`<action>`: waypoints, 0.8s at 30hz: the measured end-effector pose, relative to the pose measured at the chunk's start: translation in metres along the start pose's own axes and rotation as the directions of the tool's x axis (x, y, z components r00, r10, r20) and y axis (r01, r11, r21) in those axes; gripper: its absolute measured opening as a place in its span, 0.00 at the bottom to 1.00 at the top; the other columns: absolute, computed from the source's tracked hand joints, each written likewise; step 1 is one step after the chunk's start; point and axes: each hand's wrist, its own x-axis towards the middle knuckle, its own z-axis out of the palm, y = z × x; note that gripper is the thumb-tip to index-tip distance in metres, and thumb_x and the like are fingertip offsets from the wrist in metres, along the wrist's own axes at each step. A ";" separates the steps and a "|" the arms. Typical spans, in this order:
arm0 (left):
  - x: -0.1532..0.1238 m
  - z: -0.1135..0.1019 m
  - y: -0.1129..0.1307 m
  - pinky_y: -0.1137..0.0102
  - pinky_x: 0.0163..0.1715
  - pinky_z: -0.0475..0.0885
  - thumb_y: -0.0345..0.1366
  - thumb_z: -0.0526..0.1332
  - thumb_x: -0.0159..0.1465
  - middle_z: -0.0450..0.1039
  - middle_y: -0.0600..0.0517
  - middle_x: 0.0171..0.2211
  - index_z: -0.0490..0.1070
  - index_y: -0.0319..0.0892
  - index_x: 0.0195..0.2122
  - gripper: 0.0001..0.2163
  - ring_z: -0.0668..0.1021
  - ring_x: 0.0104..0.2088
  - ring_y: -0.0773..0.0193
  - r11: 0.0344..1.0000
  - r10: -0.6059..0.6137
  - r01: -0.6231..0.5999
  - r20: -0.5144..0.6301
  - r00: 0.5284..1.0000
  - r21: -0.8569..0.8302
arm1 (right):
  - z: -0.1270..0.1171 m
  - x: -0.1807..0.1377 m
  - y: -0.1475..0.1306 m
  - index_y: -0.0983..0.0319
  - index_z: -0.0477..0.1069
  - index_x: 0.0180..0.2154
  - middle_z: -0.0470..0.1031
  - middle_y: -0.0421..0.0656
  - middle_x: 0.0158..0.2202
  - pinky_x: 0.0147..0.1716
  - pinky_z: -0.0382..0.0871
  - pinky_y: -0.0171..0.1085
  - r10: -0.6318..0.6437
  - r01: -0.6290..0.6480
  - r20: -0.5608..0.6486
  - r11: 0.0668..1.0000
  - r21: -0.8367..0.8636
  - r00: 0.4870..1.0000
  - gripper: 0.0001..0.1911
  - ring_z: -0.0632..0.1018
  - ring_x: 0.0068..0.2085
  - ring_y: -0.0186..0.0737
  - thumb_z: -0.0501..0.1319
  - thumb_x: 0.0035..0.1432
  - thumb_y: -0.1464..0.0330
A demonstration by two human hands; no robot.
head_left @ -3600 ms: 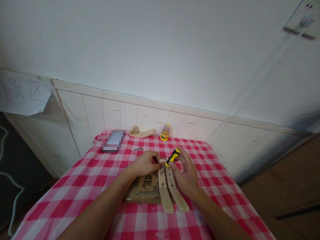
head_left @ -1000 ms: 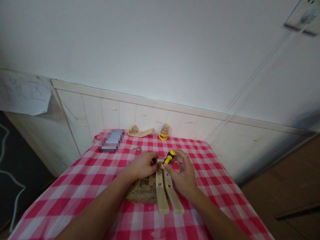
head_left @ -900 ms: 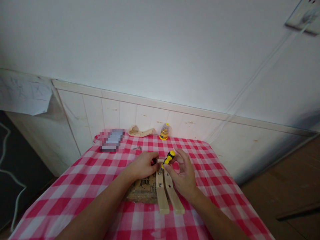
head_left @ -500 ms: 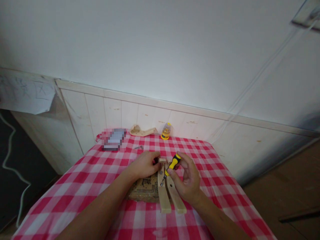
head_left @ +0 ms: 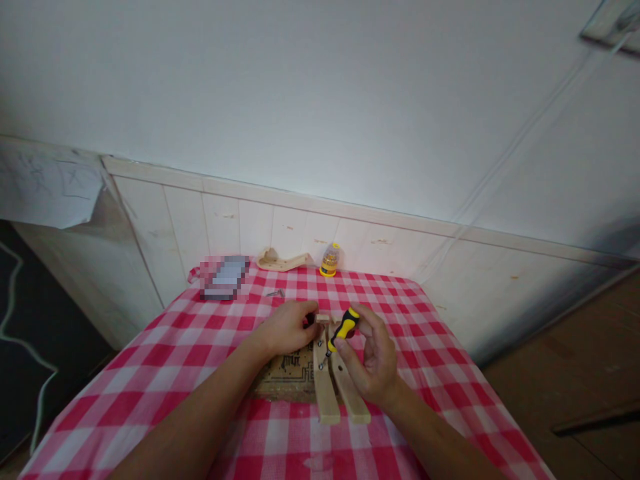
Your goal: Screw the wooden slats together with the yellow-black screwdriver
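Two pale wooden slats (head_left: pixel 326 393) lie side by side on a patterned board (head_left: pixel 287 373), joined at their far end by a small block. My right hand (head_left: pixel 369 357) is closed on a short yellow-and-black screwdriver (head_left: pixel 343 328), whose tip points down at a screw in the left slat. My left hand (head_left: pixel 289 325) is closed over the far end of the slats, pinching near the small block. What its fingertips hold is hidden.
The red-and-white checked tablecloth (head_left: pixel 190 347) covers a small table against a panelled wall. At the far edge lie a curved wooden piece (head_left: pixel 283 261), a yellow bit holder (head_left: pixel 330 259), a blurred flat object (head_left: pixel 224 278) and loose screws (head_left: pixel 275 293).
The screwdriver has shifted from the slats' far end to a screw a little nearer me, and my right hand has curled more tightly round it. My left hand has stayed put.
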 end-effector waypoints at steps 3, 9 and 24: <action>-0.001 -0.001 0.002 0.71 0.25 0.57 0.40 0.59 0.62 0.73 0.53 0.27 0.67 0.43 0.31 0.07 0.74 0.28 0.63 1.000 -0.007 0.007 0.001 1.000 -0.005 | -0.001 0.000 -0.002 0.55 0.62 0.64 0.78 0.48 0.46 0.42 0.79 0.43 0.001 -0.002 0.035 1.000 0.016 0.999 0.31 0.82 0.41 0.45 0.63 0.61 0.74; -0.001 -0.001 0.002 0.71 0.26 0.59 0.40 0.60 0.62 0.75 0.52 0.28 0.68 0.43 0.31 0.07 0.75 0.29 0.62 1.000 -0.009 0.009 0.011 1.000 -0.015 | -0.004 0.007 -0.015 0.53 0.60 0.65 0.79 0.49 0.49 0.45 0.80 0.43 0.008 -0.044 0.181 0.980 0.192 0.983 0.27 0.84 0.45 0.45 0.57 0.67 0.74; -0.002 -0.001 0.003 0.71 0.26 0.59 0.38 0.60 0.61 0.76 0.52 0.29 0.68 0.43 0.33 0.05 0.76 0.29 0.62 1.000 -0.021 0.021 -0.001 1.000 0.006 | 0.000 0.005 -0.005 0.56 0.67 0.58 0.77 0.46 0.42 0.36 0.78 0.40 0.039 -0.043 0.063 0.998 0.053 0.997 0.27 0.80 0.37 0.41 0.67 0.58 0.72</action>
